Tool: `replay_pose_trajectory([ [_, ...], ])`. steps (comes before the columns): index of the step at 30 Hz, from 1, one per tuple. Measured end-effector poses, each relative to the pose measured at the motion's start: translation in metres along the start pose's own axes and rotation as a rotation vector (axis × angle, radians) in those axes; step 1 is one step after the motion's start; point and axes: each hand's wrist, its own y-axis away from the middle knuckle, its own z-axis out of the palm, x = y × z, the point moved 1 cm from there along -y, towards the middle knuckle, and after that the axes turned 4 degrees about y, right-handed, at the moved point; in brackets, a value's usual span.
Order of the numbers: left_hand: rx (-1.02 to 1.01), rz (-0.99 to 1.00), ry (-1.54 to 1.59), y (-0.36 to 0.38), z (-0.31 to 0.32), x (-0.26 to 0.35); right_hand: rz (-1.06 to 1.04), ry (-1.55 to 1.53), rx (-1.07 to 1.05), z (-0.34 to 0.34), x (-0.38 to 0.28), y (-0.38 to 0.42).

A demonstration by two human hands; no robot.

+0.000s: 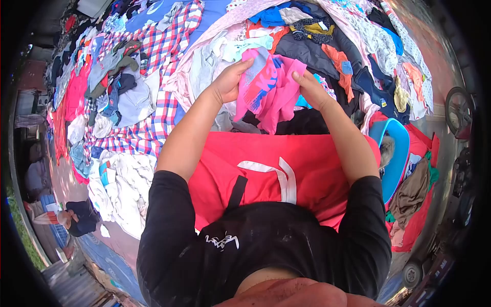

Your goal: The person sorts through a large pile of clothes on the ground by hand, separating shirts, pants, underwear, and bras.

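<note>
A pink garment (pixel 271 89) with grey and blue print hangs between my two hands, bunched and folded. My left hand (pixel 231 81) grips its upper left edge, thumb on top. On the other side my right hand (pixel 312 89) pinches its upper right edge. Beneath the garment lie dark clothes (pixel 302 123) and a pale grey garment (pixel 204 64). A red cloth (pixel 255 158) with white and black straps lies between my body and the pile.
Piles of mixed clothes spread over a checked cloth (pixel 169 41) at the left. White clothes (pixel 123 189) lie at the lower left. A blue basin (pixel 398 163) stands at the right beside a brown garment (pixel 411 194). Another person (pixel 79 217) is at the far left.
</note>
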Motion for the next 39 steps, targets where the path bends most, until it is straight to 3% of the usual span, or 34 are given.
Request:
replay_pose_trajectory([
  [3,-0.015,0.077,-0.097,-0.001,0.023,-0.008,-0.055,0.542,-0.047,0.033,-0.003,0.008],
  [4,-0.008,0.054,-0.191,0.001,0.027,-0.010,-0.101,0.615,-0.132,0.042,0.004,0.007],
  [5,0.006,0.026,-0.277,0.002,0.026,-0.012,0.001,0.542,-0.180,0.044,0.019,0.006],
  [7,0.166,0.030,-0.456,-0.004,0.014,-0.010,-0.068,0.946,0.024,0.042,0.059,0.008],
  [8,0.251,0.033,-0.543,-0.007,0.005,-0.008,0.104,1.288,-0.010,0.042,0.069,0.009],
  [9,0.358,0.092,-0.628,-0.009,-0.009,-0.002,0.054,1.377,-0.042,0.043,0.084,0.016],
  [10,0.469,0.148,-0.708,-0.010,-0.025,0.003,0.052,1.410,-0.119,0.045,0.102,0.024],
  [11,0.581,0.206,-0.786,-0.008,-0.035,0.010,0.188,1.468,-0.284,0.055,0.104,0.034],
  [12,0.647,0.274,-0.775,-0.006,-0.037,0.017,0.607,1.371,-0.662,0.076,0.083,0.038],
  [15,0.762,0.445,-0.755,-0.003,-0.030,0.029,0.438,1.109,-0.953,0.095,0.098,0.073],
  [17,0.751,0.526,-0.757,-0.004,-0.026,0.028,0.525,1.103,-1.004,0.093,0.109,0.075],
  [20,0.705,0.509,-0.776,-0.006,-0.021,0.026,0.567,1.585,-0.934,0.059,0.108,0.047],
  [21,0.694,0.506,-0.789,-0.006,-0.020,0.025,0.508,1.607,-0.809,0.039,0.082,0.034],
  [22,0.683,0.516,-0.801,-0.007,-0.020,0.024,0.561,1.514,-0.789,-0.014,0.096,0.002],
  [23,0.686,0.528,-0.774,-0.007,-0.018,0.024,0.866,1.353,-0.476,-0.036,0.034,-0.017],
  [24,0.692,0.538,-0.748,-0.006,-0.013,0.025,0.861,1.210,-0.223,-0.081,-0.006,-0.045],
  [25,0.699,0.546,-0.723,-0.006,-0.008,0.026,0.671,0.878,0.242,-0.148,-0.062,-0.076],
  [26,0.691,0.559,-0.718,-0.004,-0.005,0.024,0.341,0.542,0.569,-0.214,-0.118,-0.106],
  [27,0.682,0.575,-0.716,-0.004,-0.001,0.024,-0.337,0.043,0.473,-0.263,-0.187,-0.118],
  [28,0.668,0.597,-0.719,-0.005,0.002,0.029,-0.682,-0.274,0.735,-0.277,-0.246,-0.116],
  [29,0.664,0.593,-0.730,-0.005,0.005,0.032,-0.708,-0.502,0.559,-0.298,-0.287,-0.114],
  [30,0.661,0.580,-0.738,-0.002,0.008,0.031,-0.765,-0.260,0.593,-0.275,-0.292,-0.109],
  [32,0.640,0.580,-0.749,-0.007,0.011,0.032,-0.870,0.247,0.632,-0.185,-0.279,-0.104],
  [33,0.632,0.578,-0.753,-0.010,0.009,0.033,-0.720,0.323,0.608,-0.164,-0.242,-0.110],
  [36,0.618,0.603,-0.752,-0.014,0.006,0.032,-0.210,0.644,0.569,-0.156,-0.063,-0.126],
  [38,0.644,0.627,-0.708,-0.012,0.006,0.031,-0.054,1.140,0.711,-0.167,0.109,-0.106],
  [39,0.650,0.634,-0.713,-0.011,0.004,0.031,0.003,1.194,0.728,-0.158,0.138,-0.095],
])
